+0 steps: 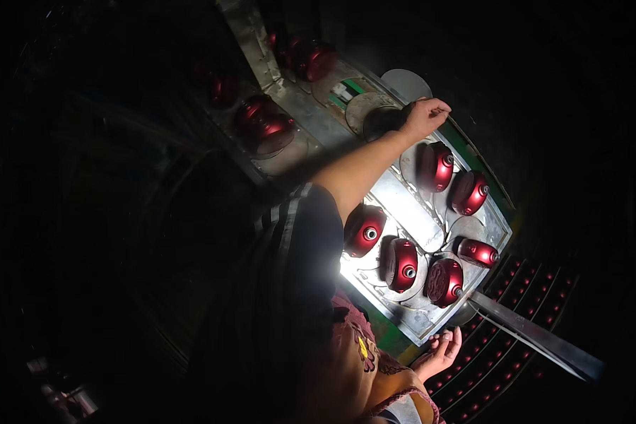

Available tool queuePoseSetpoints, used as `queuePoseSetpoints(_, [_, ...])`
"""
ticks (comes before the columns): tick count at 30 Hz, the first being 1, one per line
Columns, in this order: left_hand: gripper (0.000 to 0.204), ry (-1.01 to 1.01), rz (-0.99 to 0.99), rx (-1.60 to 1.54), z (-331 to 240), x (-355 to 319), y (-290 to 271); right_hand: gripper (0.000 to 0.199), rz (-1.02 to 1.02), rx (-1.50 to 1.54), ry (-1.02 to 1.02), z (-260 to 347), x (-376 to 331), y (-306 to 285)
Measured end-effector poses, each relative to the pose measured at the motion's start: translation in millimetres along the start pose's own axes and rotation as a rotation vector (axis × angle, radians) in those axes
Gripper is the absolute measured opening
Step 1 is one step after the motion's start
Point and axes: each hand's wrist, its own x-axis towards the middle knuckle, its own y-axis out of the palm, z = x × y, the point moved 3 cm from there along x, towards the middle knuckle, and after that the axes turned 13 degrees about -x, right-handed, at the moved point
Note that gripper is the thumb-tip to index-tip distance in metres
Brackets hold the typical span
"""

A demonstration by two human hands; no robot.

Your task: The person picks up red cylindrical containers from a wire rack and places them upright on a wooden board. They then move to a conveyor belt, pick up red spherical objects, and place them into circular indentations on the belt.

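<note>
Several glossy red rounded parts, one a part with a metal-ringed hole (404, 271), sit on round metal plates along a lit conveyor (411, 212). My left hand (424, 119) reaches across to the far edge, above the red part nearest it (438, 167) and apart from it. Its fingers are loosely bent, and nothing shows between them. Below the conveyor's near corner is my right hand (442, 351), its fingers half curled and apart, with no object visible in them. The closest piece to it is a red part with a dark, rough side (444, 283).
A long metal bar (537, 336) juts out from the near corner. Curved rows of small red glints (502, 339) lie in the dark below it. More red parts (265, 127) stand on the conveyor's dim far stretch, beside an upright metal strip (251, 39).
</note>
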Motion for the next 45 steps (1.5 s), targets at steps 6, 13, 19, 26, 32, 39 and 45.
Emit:
queuePoseSetpoints(6, [0.015, -0.076, -0.087, -0.270, -167, -264, -28, 0.031, 0.470, 0.042, -0.161, -39, 12, 13])
queuePoseSetpoints(13, [0.019, -0.257, -0.978, 0.039, -345, -693, -67, 0.032, 1.179, 0.051, -0.343, -68, -97, 20])
queuePoseSetpoints(19, [0.024, -0.116, -1.537, -0.023, -441, -917, 11, 0.033, 1.706, 0.051, -0.457, -54, -255, 2])
queuePoseSetpoints(26, [0.025, -0.144, -1.729, 0.080, -552, -1017, 12, 0.030, 2.192, -0.116, -0.492, -45, -498, -4])
queuePoseSetpoints(32, [0.018, -0.074, -2.068, 0.679, -655, -1144, 56, 0.042, 2.655, -0.069, -0.851, -101, -711, -82])
queuePoseSetpoints(39, [0.020, -0.222, -2.314, 1.447, -685, -1251, 135, 0.043, 2.674, 0.292, -1.585, -191, -883, -153])
queuePoseSetpoints(45, [0.016, -0.054, -2.398, 0.929, -643, -1255, 147, 0.036, 3.015, 0.107, -1.556, -228, -909, -173])
